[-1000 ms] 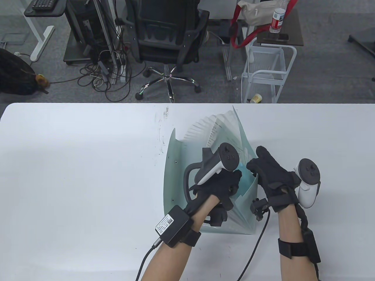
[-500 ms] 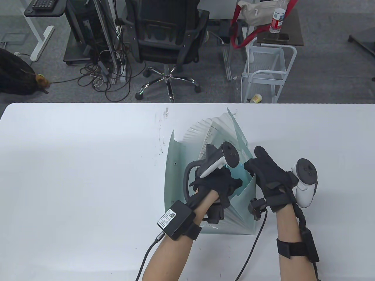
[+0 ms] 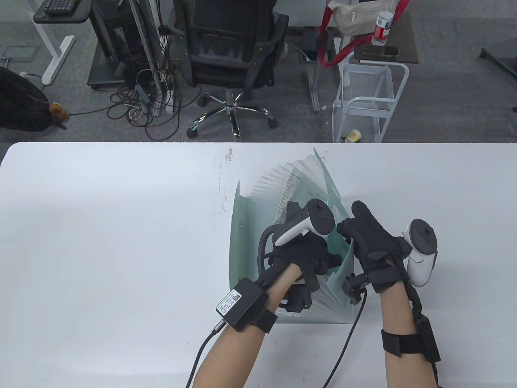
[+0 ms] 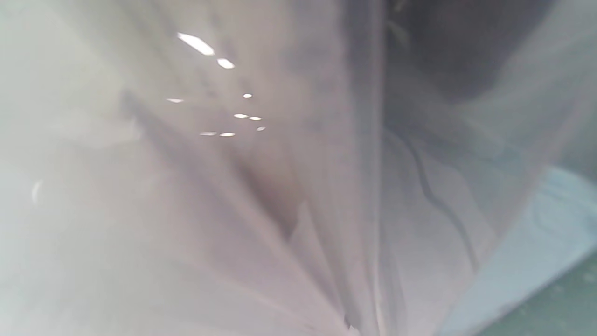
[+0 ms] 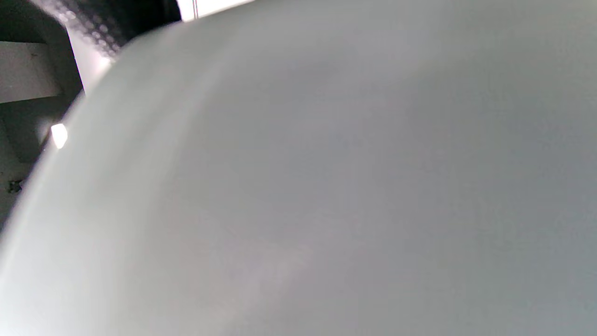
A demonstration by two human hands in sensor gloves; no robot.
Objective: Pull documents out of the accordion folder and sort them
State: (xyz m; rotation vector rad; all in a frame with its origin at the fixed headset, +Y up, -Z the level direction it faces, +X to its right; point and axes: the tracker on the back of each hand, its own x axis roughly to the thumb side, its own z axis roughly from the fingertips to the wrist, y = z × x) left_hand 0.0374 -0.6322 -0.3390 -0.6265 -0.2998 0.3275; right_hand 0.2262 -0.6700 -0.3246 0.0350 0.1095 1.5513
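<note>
Table view shows the pale green translucent plastic accordion folder [image 3: 242,242] fanned open mid-table, long axis running away from the person. Left hand [image 3: 301,252] reaches inside among printed sheets [image 3: 291,182]; its grasp is hidden. Right hand [image 3: 373,242] grips the folder's right wall.

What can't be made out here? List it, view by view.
- Table view: the left hand fingers are sunk in the folder, grip hidden; print on the sheet too small.
- Left wrist view: blurred pockets only.
- Right wrist view: a blurred grey surface fills it.
</note>
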